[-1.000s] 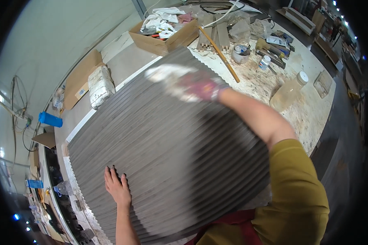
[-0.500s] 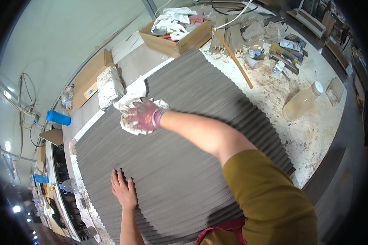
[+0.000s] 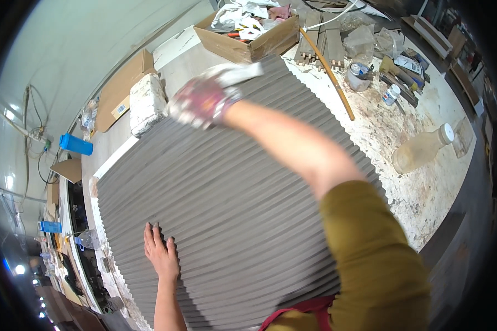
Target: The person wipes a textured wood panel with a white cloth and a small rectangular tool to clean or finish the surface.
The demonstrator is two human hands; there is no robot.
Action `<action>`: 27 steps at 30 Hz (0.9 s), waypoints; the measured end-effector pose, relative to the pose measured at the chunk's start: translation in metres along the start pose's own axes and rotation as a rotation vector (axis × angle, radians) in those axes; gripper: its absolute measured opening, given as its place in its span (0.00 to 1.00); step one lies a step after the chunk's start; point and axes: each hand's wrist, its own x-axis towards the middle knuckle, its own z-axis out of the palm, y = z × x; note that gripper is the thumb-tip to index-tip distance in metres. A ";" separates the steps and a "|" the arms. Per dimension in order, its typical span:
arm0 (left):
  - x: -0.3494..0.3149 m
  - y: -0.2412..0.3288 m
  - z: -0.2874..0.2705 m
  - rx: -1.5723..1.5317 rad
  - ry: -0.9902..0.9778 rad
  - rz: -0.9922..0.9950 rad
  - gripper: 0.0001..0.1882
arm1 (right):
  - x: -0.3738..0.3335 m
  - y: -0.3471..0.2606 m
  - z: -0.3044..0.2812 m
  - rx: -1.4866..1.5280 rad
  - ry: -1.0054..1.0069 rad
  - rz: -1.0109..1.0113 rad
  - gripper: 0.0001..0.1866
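Observation:
A large grey ribbed panel [image 3: 221,209] lies across the workbench. My left hand [image 3: 161,252] rests flat on its near left part, fingers apart and bare. My right hand [image 3: 204,100], in a reddish patterned glove, is stretched to the panel's far edge and grips a white cloth [image 3: 238,73] pressed against the ribs. The hand and cloth are blurred by motion.
An open cardboard box [image 3: 248,33] of rags stands beyond the panel. A white wrapped block [image 3: 147,103] lies at the far left. On the stained bench to the right are a plastic bottle [image 3: 422,149], a small can [image 3: 360,76], a wooden stick [image 3: 328,71] and ribbed offcuts [image 3: 317,38].
My right hand with the cloth has swept across the panel's far part: from the far right to the far left, then back toward the far middle edge. The left hand stays put.

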 end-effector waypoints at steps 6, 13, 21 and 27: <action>0.002 -0.002 0.003 -0.044 0.020 0.021 0.28 | -0.002 -0.019 0.040 -0.049 -0.261 0.102 0.27; 0.004 0.005 0.006 -0.038 0.037 0.043 0.29 | -0.127 0.196 -0.028 -0.304 0.146 0.223 0.19; -0.005 -0.004 0.002 -0.009 0.029 0.009 0.28 | -0.102 0.070 -0.074 -0.089 -0.286 0.258 0.21; 0.000 0.006 -0.001 -0.029 0.032 0.033 0.27 | -0.150 0.189 -0.062 -0.196 -0.217 0.669 0.21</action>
